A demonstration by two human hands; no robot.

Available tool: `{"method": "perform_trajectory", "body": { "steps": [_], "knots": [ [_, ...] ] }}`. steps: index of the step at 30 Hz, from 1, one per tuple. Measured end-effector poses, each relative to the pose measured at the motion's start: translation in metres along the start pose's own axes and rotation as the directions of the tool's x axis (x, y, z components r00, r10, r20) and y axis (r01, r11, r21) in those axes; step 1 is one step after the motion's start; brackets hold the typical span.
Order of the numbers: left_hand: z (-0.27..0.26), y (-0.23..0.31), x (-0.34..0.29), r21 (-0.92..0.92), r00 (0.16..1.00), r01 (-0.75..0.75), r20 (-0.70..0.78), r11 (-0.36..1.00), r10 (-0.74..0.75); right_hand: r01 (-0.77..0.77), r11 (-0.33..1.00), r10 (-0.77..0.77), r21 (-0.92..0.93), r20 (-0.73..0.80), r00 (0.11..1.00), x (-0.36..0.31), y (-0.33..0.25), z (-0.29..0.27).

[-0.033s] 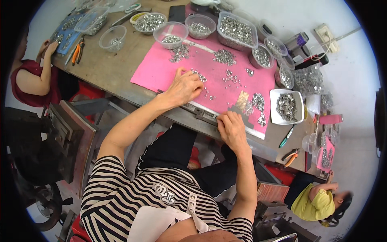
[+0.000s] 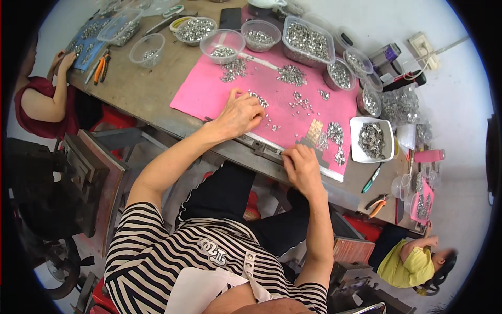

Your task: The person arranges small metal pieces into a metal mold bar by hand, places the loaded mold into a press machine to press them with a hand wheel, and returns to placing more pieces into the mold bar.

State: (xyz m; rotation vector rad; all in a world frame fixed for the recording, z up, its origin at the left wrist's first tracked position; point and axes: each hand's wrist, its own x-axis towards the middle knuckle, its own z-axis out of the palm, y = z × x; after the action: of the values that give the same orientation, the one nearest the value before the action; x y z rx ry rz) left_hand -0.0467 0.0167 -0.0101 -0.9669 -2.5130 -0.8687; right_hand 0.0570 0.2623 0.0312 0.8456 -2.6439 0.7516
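Observation:
My left hand (image 2: pixel 240 114) rests on the pink cloth (image 2: pixel 196 94), fingers curled in beside a small pile of shiny metal pieces (image 2: pixel 257 98). What its fingertips hold, if anything, is hidden. Along the table's front edge lies a narrow metal bar fixture (image 2: pixel 266 150). At its right part my right hand (image 2: pixel 302 166) is closed in a pinch; anything between the fingertips is too small to name. A few loose metal bits (image 2: pixel 274 127) lie between the hands. Past my right hand are a row of thin brass-coloured strips (image 2: pixel 315 130) and a heap of silver pieces (image 2: pixel 335 133).
Clear plastic tubs (image 2: pixel 308 42) of metal parts line the far side. A white square bowl (image 2: pixel 387 133) stands right, with green-handled pliers (image 2: pixel 372 178) and orange-handled pliers (image 2: pixel 376 205) nearby. Orange-black pliers (image 2: pixel 101 68) lie left. Co-workers sit at both ends.

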Motion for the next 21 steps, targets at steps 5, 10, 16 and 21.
{"method": "perform_trajectory", "body": {
  "steps": [5, 10, 16, 21],
  "knots": [
    [-0.003, 0.007, 0.006, 0.008, 0.999, -0.004, 0.042, 1.000, 0.004, -0.118, 0.992, 0.122, 0.040, -0.102, 0.987, 0.040, 0.020, 0.009],
    [0.001, 0.005, 0.004, -0.015, 1.000, 0.005, 0.005, 1.000, -0.005, -0.120, 0.990, 0.127, 0.074, -0.105, 0.986, 0.085, 0.030, 0.047],
    [0.001, 0.010, 0.005, 0.012, 0.999, 0.031, -0.017, 0.999, -0.031, -0.105, 0.994, 0.106, 0.036, -0.018, 0.994, 0.090, 0.039, 0.056],
    [-0.001, 0.036, 0.000, -0.079, 0.996, -0.036, -0.089, 0.996, 0.029, -0.162, 0.970, 0.187, 0.179, -0.135, 0.973, 0.067, 0.033, 0.031]
  ]
}}
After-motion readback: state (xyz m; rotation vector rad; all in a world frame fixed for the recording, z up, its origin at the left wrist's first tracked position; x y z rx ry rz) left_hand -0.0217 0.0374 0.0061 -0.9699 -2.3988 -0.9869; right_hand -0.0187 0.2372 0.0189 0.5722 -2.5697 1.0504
